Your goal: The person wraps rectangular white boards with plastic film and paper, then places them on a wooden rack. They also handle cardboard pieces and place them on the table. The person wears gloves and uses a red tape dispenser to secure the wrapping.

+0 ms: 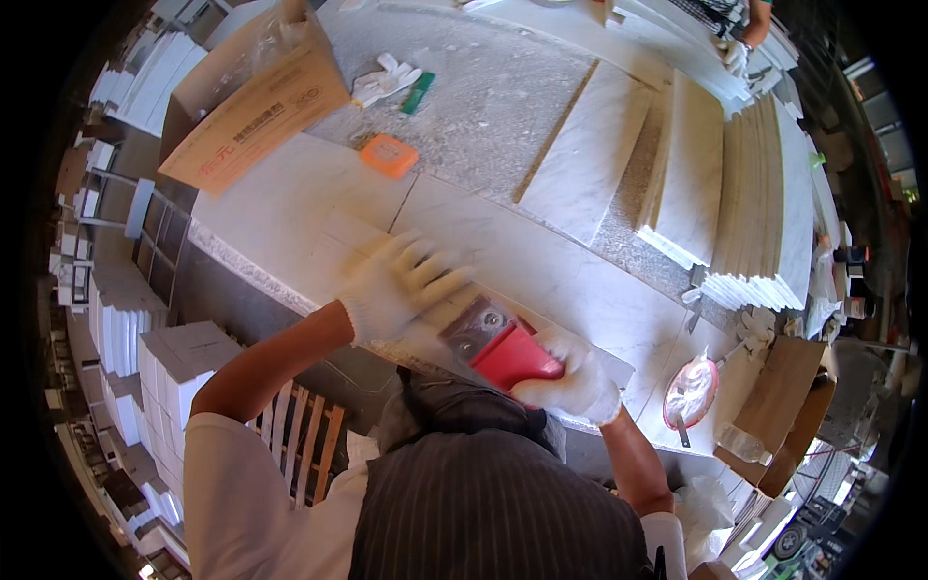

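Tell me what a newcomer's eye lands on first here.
First the red-handled scraper at the centre, gripped by the gloved right hand while the gloved left hand presses flat on a pale marble slab. Next, the stack of white tiles at the right and the orange block further up the bench.

A flat brown cardboard box [253, 106] with red and dark print lies tilted, well beyond the left hand [396, 283], up-left.
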`<state>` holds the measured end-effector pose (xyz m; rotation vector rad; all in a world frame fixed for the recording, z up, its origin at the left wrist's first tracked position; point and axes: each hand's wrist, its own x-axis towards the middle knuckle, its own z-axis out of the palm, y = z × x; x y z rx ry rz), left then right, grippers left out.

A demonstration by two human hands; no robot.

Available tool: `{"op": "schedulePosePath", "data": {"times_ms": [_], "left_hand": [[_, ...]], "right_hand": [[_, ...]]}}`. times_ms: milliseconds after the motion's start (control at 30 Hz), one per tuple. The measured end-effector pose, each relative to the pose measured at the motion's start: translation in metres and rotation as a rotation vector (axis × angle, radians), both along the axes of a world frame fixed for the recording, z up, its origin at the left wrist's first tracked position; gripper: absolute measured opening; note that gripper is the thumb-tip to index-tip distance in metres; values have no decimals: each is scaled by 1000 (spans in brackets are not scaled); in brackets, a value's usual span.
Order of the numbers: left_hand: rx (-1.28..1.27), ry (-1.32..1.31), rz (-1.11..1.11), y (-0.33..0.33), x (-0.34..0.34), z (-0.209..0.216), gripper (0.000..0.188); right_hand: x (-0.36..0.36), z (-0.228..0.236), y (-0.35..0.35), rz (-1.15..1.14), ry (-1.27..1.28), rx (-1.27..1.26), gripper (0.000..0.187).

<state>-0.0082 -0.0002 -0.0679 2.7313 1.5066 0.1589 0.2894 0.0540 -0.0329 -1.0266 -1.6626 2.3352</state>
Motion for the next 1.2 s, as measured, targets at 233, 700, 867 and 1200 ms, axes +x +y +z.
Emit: {"op": "schedulePosePath", "data": {"times_ms": [233, 700, 867, 1200], "left_hand": [[-88, -329, 131, -4, -1, 21, 68], [-1299, -1975, 643, -30, 49, 22, 30], [-933, -1518, 1037, -31, 58, 37, 19], [-73, -1193, 1493, -38, -169, -19, 21]], "right_hand": [[4, -12, 3, -54, 67, -56, 49], [-2, -4, 29, 313, 45, 181, 39], [-8, 3, 33, 386, -37, 277, 39], [-48, 10, 27, 172, -91, 139, 30]]}}
